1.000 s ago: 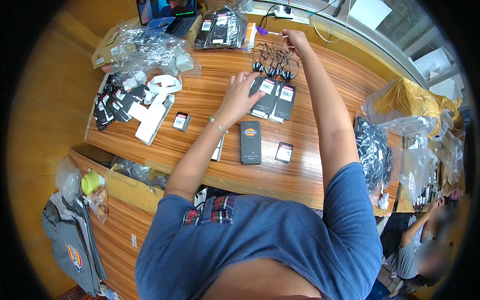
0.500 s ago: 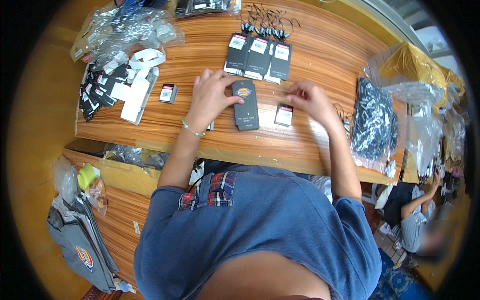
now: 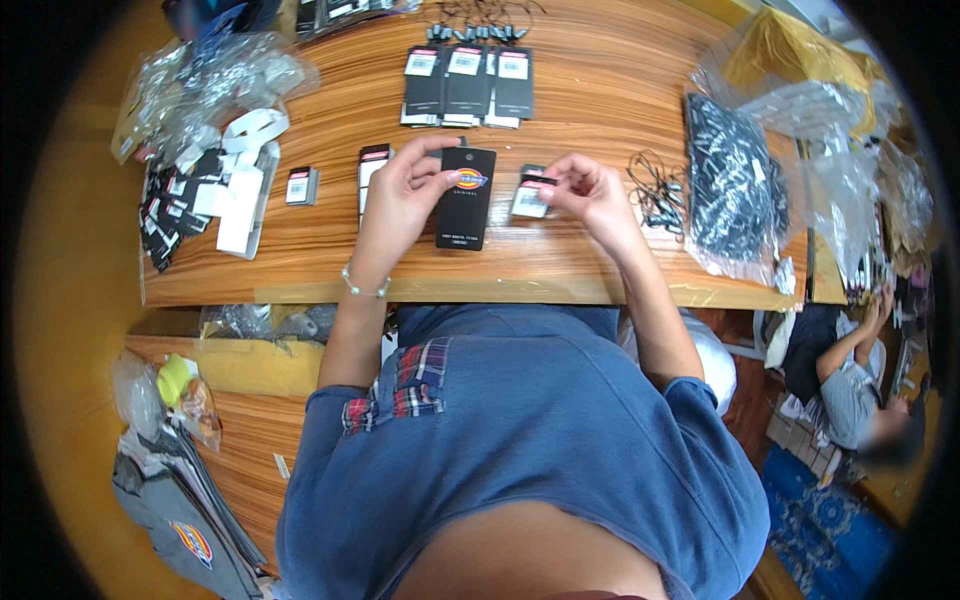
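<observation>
Probably to leave the printed face clear, pinched at upper left edge in left hand [image 3: 412, 187]: black hang tag [image 3: 464, 218], near front of tabletop [image 3: 590, 100]. Pinched in right hand [image 3: 585, 194]: small dark card [image 3: 541, 180], over barcode-card stack [image 3: 528, 203].

Bright, even light covered the table [image 3: 600, 100], with glare on the plastic [image 3: 225, 75] at upper left and the bag [image 3: 735, 190] at right. The tag [image 3: 465, 215] at centre looked sharp. The wall [image 3: 75, 300] curved along the black left rim; blur hid a head [image 3: 885, 430] at lower right.

two hands [image 3: 402, 192], three lined-up tag stacks [image 3: 466, 95], one bracelet [image 3: 365, 292]
</observation>
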Available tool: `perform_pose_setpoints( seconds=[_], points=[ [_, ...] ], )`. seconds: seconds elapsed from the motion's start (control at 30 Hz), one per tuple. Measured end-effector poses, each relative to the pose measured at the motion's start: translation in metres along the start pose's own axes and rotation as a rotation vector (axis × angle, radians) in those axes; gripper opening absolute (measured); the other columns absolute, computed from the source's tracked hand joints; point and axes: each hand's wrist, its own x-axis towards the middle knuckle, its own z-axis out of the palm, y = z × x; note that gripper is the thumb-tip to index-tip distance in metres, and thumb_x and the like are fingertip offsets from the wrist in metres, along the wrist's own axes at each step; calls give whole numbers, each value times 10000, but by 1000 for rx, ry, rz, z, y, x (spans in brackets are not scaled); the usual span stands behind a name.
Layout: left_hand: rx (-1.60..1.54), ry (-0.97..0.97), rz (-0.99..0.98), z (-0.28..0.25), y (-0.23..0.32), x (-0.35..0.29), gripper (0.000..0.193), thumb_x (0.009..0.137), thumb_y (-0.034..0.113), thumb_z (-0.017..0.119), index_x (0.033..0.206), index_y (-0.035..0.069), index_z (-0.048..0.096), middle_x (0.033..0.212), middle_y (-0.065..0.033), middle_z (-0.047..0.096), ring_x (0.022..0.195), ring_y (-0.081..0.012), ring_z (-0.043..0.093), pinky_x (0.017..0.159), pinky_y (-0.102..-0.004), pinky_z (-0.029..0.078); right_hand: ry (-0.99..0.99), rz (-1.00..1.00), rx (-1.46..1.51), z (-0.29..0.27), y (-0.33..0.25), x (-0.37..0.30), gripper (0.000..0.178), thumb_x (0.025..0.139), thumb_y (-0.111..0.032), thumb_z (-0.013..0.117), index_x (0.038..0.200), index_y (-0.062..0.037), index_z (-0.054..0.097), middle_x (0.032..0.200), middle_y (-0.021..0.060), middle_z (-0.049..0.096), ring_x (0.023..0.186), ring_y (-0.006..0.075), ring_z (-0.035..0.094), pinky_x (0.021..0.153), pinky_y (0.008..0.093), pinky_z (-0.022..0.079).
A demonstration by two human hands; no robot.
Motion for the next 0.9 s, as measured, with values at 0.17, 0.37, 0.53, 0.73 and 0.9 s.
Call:
perform_pose_setpoints(
  seconds=[0.17, 0.37, 0.53, 0.73, 0.9],
  points=[
    [-77, -48, 43, 49, -3, -5, 382, 769, -53, 620, 1138, 10, 541, 884, -79, 630, 806, -87, 598, 716, -182, 486, 188, -211, -216, 18, 2, -12, 175, 752, -40, 677, 890, -28, 572, 680, -40, 522, 636, 32, 486, 572, 180, 393],
    [-108, -7, 52, 57, -5, -3, 364, 773, -62, 614, 1124, -9, 536, 922, -88, 622, 825, -98, 597, 729, -188, 489, 498, -270, -226, -53, 3, -17, 65, 832, -80, 582, 868, -28, 595, 708, -8, 551, 599, 39, 454, 541, 184, 377],
    [-113, -10, 62, 58, -7, -3, 344, 781, -60, 607, 1114, -11, 541, 923, -78, 620, 827, -97, 592, 723, -188, 487, 537, -64, -1065, -136, -7, -32, 103, 794, -115, 594, 832, -25, 628, 605, 113, 559, 634, 267, 562, 599, 353, 443],
    [-167, -49, 57, 66, -12, -3, 324, 783, -64, 599, 1100, -30, 540, 994, -96, 610, 860, -111, 592, 762, -206, 499, 302, -147, -1203, -141, 5, -33, 118, 669, -39, 652, 777, -21, 607, 849, 100, 588, 866, 291, 527, 766, 366, 432],
    [-144, -63, 50, 65, -13, -5, 312, 783, -48, 608, 1089, -28, 553, 962, -87, 615, 854, -106, 594, 768, -206, 498, 315, -39, -1045, -150, 6, -30, 132, 715, -42, 645, 816, -16, 565, 790, 117, 584, 784, 256, 551, 712, 334, 438]
  ],
)
